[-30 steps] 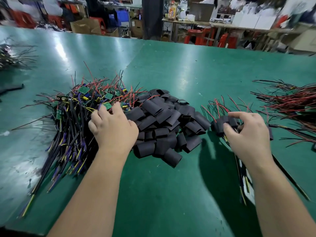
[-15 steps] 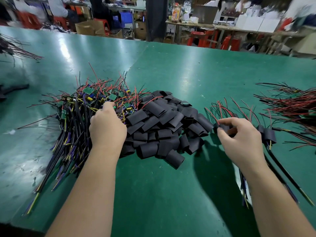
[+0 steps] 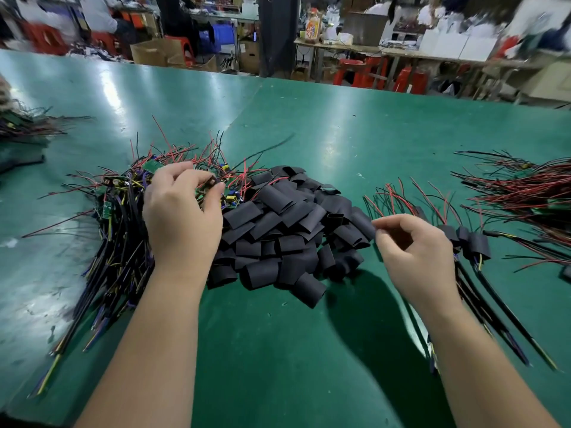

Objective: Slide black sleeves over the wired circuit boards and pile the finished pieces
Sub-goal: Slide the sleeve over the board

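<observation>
Near edge: bare table (image 3: 278,350) lies open.
Left: wired boards (image 3: 117,242) in a tangle cover the surface.
Centre: sleeve pile (image 3: 278,236) fills the middle.
Right: finished pieces (image 3: 475,245) and red wire heap (image 3: 519,193) crowd that side.
Far: open table beyond.

The left hand (image 3: 182,223) hides most of the circuit board (image 3: 212,182) it pinches. Whether the right hand (image 3: 414,251) holds anything is unclear. The room beyond both is blurred.

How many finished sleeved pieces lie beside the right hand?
3: black-sleeved wired boards in a row just right of the right hand: nearest, middle, outermost. Others may lie hidden behind that hand.
</observation>
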A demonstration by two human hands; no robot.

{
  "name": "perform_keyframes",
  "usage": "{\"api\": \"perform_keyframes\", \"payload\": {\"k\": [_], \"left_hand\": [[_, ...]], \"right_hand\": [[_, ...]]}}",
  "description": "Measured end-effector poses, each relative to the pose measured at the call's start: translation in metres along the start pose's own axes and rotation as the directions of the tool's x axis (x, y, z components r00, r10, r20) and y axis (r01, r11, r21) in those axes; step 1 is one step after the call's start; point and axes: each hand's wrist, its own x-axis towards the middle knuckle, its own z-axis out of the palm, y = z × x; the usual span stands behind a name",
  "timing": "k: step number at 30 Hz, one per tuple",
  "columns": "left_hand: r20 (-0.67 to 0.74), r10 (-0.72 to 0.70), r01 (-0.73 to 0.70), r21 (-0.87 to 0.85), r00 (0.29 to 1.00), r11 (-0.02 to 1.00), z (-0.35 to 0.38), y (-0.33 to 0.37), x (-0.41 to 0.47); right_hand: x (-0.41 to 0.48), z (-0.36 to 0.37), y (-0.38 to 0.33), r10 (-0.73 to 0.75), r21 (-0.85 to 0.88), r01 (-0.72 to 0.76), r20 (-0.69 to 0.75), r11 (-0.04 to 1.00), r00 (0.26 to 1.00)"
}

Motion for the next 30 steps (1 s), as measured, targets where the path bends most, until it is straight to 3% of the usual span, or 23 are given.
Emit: {"api": "perform_keyframes", "payload": {"k": [3,7,10,13,16,18,21,27,30], "left_hand": [[0.0,0.218,-0.216,-0.134,0.976,0.967,0.0,0.014,-0.004],[0.056,0.511,-0.476,-0.287,0.858,0.831,0.007,0.036,-0.02],[0.23,0.611,-0.49,-0.417,0.758,0.765,0.014,0.046,-0.034],[0.333,0.599,-0.399,-0.505,0.728,0.766,0.015,0.05,-0.04],[0.454,0.462,-0.198,-0.517,0.762,0.833,0.015,0.047,-0.038],[0.55,0.389,-0.122,-0.458,0.739,0.881,0.017,0.044,-0.037],[0.623,0.386,-0.15,-0.397,0.68,0.906,0.02,0.039,-0.038],[0.495,0.446,-0.239,-0.426,0.746,0.872,0.02,0.042,-0.041],[0.526,0.511,-0.284,-0.454,0.68,0.845,0.019,0.045,-0.042]], "right_hand": [[-0.004,0.008,-0.009,0.109,0.32,-0.153,0.153,0.935,0.982],[-0.014,0.019,-0.026,0.075,0.672,-0.452,0.511,0.587,0.857],[-0.019,0.025,-0.03,-0.018,0.744,-0.541,0.594,0.392,0.804],[-0.019,0.026,-0.031,0.015,0.767,-0.498,0.539,0.405,0.842],[-0.017,0.025,-0.029,0.13,0.738,-0.463,0.464,0.49,0.876],[-0.014,0.025,-0.027,0.206,0.725,-0.449,0.404,0.522,0.891],[-0.01,0.025,-0.024,0.314,0.75,-0.478,0.366,0.458,0.876],[-0.01,0.024,-0.023,0.308,0.741,-0.514,0.415,0.432,0.856],[-0.012,0.027,-0.025,0.307,0.747,-0.536,0.443,0.392,0.842]]}}
